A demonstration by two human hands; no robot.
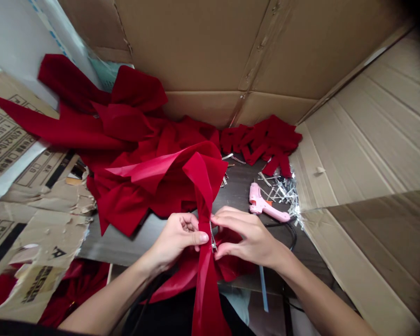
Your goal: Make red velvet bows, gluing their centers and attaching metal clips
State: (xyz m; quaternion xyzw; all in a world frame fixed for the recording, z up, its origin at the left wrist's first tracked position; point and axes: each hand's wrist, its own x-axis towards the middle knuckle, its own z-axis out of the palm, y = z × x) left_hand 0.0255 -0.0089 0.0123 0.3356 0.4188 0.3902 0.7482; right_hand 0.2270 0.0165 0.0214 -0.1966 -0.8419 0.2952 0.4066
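Note:
My left hand (177,235) and my right hand (245,233) meet over a dark table (126,242), both pinched on a long red ribbon strip (205,196) that hangs down between them. A small metal hair clip (213,239) shows between my thumbs against the ribbon. The ribbon loops up behind my hands into a folded bow shape. A pink glue gun (266,207) lies on the table just right of my right hand, its black cord (290,228) curving past my wrist.
A big heap of red ribbon bows (126,130) fills the left and back. A smaller pile of red pieces (262,137) and loose metal clips (283,191) lie at the back right. Cardboard walls (364,140) close in the back and right; torn cardboard (38,224) lies left.

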